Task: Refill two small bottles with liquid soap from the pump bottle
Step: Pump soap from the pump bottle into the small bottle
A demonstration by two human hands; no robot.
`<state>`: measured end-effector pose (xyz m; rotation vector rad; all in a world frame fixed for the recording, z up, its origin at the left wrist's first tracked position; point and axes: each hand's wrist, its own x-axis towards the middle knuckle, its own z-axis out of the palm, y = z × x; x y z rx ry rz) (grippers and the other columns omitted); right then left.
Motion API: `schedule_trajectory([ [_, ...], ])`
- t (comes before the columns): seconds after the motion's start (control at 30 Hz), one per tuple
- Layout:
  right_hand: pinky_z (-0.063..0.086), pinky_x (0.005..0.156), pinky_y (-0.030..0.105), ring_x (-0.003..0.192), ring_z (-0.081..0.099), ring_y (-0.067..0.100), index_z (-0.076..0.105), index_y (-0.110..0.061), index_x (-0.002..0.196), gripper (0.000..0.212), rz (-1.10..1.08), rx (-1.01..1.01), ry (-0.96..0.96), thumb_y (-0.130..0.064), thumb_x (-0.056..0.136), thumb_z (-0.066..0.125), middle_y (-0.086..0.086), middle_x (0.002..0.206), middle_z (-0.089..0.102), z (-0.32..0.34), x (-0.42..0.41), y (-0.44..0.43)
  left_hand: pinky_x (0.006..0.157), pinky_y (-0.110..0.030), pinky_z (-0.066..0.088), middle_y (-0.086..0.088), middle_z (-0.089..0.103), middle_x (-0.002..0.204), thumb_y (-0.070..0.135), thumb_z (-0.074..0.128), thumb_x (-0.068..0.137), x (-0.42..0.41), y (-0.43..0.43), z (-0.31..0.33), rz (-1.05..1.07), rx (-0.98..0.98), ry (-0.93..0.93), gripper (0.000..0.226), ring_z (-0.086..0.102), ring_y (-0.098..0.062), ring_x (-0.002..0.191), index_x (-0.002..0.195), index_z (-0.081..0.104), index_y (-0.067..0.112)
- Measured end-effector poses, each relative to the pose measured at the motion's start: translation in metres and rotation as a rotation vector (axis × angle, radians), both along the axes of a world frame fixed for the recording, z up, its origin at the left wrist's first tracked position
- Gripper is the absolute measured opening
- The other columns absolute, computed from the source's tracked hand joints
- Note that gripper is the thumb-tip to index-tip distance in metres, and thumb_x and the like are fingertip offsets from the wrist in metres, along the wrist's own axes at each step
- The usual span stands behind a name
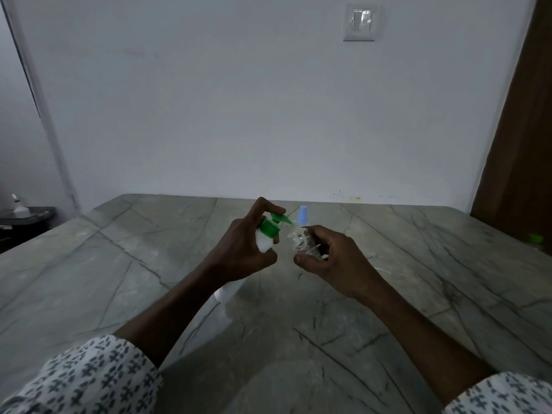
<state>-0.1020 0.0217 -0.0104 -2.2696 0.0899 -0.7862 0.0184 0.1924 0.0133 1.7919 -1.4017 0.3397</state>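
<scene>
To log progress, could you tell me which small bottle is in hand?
The clear bottle, gripped by the right hand beside the green pump nozzle; the blue-capped bottle stands on the table behind it, untouched.

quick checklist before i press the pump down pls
1. Left hand grips pump bottle, forefinger on green pump head: ok.
2. Right hand holds small clear bottle, tilted toward the nozzle: ok.
3. Nozzle tip inside the clear bottle's mouth: cannot tell.
4. Soap level in the clear bottle: cannot tell.
5. Blue-capped bottle open for its turn: not ok, cap on, standing on the table behind.
</scene>
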Motion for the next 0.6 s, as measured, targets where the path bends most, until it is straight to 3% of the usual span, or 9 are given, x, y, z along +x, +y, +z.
schedule_trajectory([
  [0.1,0.056,0.078,0.025,0.091,0.066,0.008,0.061,-0.021,0.124,0.047,0.007,-0.006,0.003,-0.031,0.081,0.075,-0.003,0.106,0.07,0.0007,-0.0004,0.0004,0.065,-0.014,0.052,0.008,0.066,0.093,0.007,0.076,0.07,-0.0005,0.0002,-0.0002,0.008,0.001,-0.001,0.072,0.062,-0.004,0.079,0.12,0.036,0.039],
  [0.3,0.052,0.075,0.017,0.091,0.065,0.006,0.06,-0.02,0.125,0.048,-0.007,0.012,0.008,-0.032,0.081,0.075,-0.004,0.107,0.07,0.0044,-0.0007,0.0001,0.068,-0.019,0.053,0.007,0.067,0.093,0.005,0.075,0.069,0.0,0.0013,-0.0001,-0.019,0.008,0.006,0.082,0.063,-0.008,0.079,0.131,0.033,0.039],
  [0.6,0.055,0.081,0.03,0.092,0.066,0.013,0.06,-0.02,0.127,0.048,-0.015,-0.029,0.009,-0.028,0.082,0.074,0.0,0.109,0.071,0.0058,-0.005,-0.0033,0.067,-0.022,0.054,0.006,0.068,0.093,0.004,0.075,0.068,0.0006,0.0012,0.0005,-0.018,0.028,0.024,0.076,0.063,-0.009,0.079,0.123,0.036,0.042],
])
